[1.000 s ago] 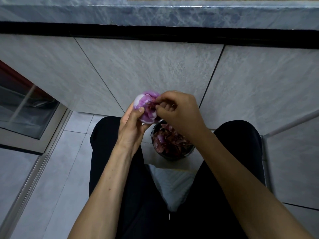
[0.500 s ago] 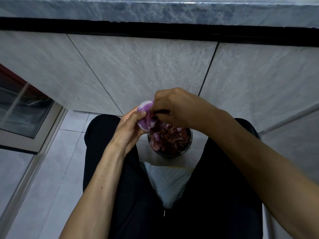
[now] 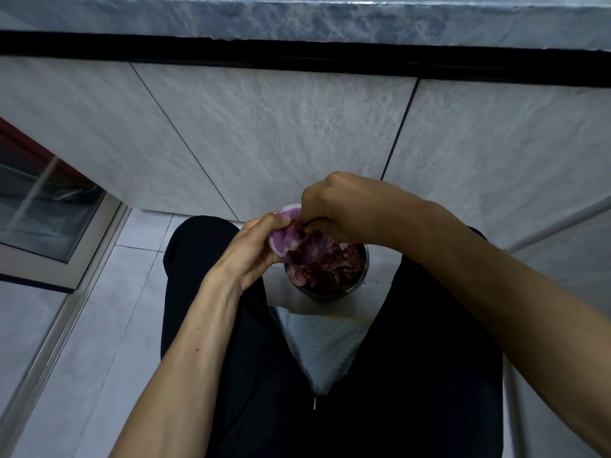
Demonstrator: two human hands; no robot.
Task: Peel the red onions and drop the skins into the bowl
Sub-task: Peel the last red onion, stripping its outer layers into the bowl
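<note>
A purple red onion [image 3: 288, 238] sits in my left hand [image 3: 253, 251], whose fingers and thumb curl round it just above the left rim of the bowl. My right hand [image 3: 340, 206] comes from the right and pinches the skin on the onion's right side; its fingertips are partly hidden behind the onion. The dark round bowl [image 3: 358, 280] stands on the floor between my knees and holds a heap of reddish onion skins [image 3: 325, 267].
I sit with black-trousered legs [image 3: 429, 342] on either side of the bowl. A white cloth or bag [image 3: 322, 345] lies in front of me. A grey marble cabinet wall [image 3: 281, 137] faces me, with a glass-fronted door [image 3: 43, 209] at the left.
Both hands with the onion have dropped lower, down over the bowl's left rim. My right hand has turned over the onion while keeping hold of its skin.
</note>
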